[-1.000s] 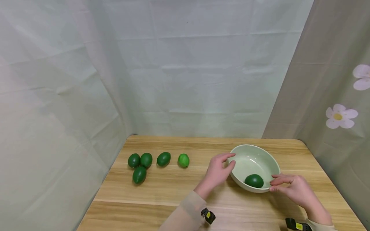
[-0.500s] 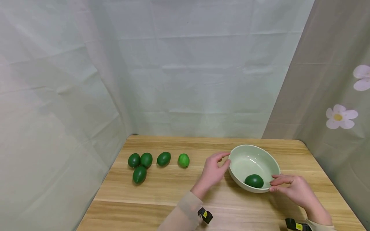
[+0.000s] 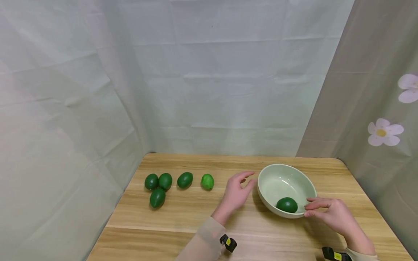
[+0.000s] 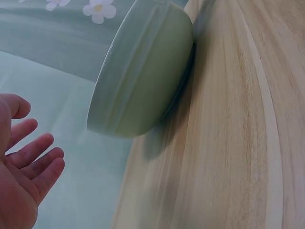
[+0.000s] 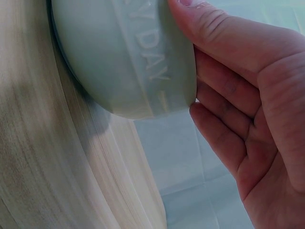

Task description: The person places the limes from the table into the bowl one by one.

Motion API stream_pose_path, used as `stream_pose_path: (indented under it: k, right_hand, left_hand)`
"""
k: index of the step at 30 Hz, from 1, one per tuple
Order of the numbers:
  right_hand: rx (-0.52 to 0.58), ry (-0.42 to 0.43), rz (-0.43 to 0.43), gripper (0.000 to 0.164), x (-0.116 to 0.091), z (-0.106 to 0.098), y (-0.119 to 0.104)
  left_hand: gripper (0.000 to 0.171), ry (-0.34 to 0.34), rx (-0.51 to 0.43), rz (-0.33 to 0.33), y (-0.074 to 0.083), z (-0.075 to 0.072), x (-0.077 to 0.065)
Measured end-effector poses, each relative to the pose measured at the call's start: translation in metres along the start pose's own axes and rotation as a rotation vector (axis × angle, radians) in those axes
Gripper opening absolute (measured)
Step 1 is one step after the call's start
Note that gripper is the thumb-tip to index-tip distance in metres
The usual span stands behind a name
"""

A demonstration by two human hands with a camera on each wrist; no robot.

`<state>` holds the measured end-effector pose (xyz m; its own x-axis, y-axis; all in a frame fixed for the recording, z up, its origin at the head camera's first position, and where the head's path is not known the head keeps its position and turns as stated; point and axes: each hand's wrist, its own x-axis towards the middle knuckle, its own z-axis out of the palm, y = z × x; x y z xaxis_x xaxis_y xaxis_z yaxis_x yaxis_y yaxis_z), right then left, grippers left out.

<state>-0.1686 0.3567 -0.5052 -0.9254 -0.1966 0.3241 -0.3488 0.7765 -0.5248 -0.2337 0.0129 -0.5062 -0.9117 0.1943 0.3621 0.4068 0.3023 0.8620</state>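
Under the bowl [image 3: 283, 181], table [image 3: 163, 219]; inside the bowl, toward the front, inner fruit [image 3: 287, 205]. Just left of the bowl, apart from it, left hand [image 3: 234, 192]; touching it at the right front, right hand [image 3: 334, 213]. Farther left of the bowl, nearest to farthest: lone fruit [image 3: 207, 182], next fruit [image 3: 185, 180], three clustered fruits [image 3: 158, 198]. Behind the bowl, past the table, curtain [image 3: 228, 94]

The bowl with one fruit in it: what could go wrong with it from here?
Tipping: only the right hand pinches the bowl at its rim; the left hand is apart from it, so lifting now might tilt it.
Rolling: the dark green fruit inside is rounded and unheld, so a tilt could send it rolling.
Scattering: three similar fruits sit clustered on the table; bumping one might set the others rolling.
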Motion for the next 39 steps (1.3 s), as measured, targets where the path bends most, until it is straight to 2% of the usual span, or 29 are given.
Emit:
stream_pose_path:
  k: [12, 24, 32, 39]
  right_hand:
    - [0.006, -0.018, 0.011, 0.017, -0.001, 0.000, 0.000]
    - [0.001, -0.001, -0.006, 0.018, 0.000, 0.001, 0.001]
    - [-0.005, 0.000, 0.003, 0.018, 0.001, 0.000, 0.001]
    - [-0.002, -0.005, 0.005, 0.018, 0.001, -0.001, -0.001]
  left_hand:
    - [0.032, 0.024, -0.021, -0.039, -0.009, -0.009, -0.002]
    - [0.031, 0.058, -0.049, -0.065, -0.019, -0.019, -0.005]
    - [0.031, 0.125, -0.144, -0.072, -0.027, -0.029, -0.009]
    - [0.030, 0.181, -0.209, -0.132, -0.034, -0.040, -0.015]
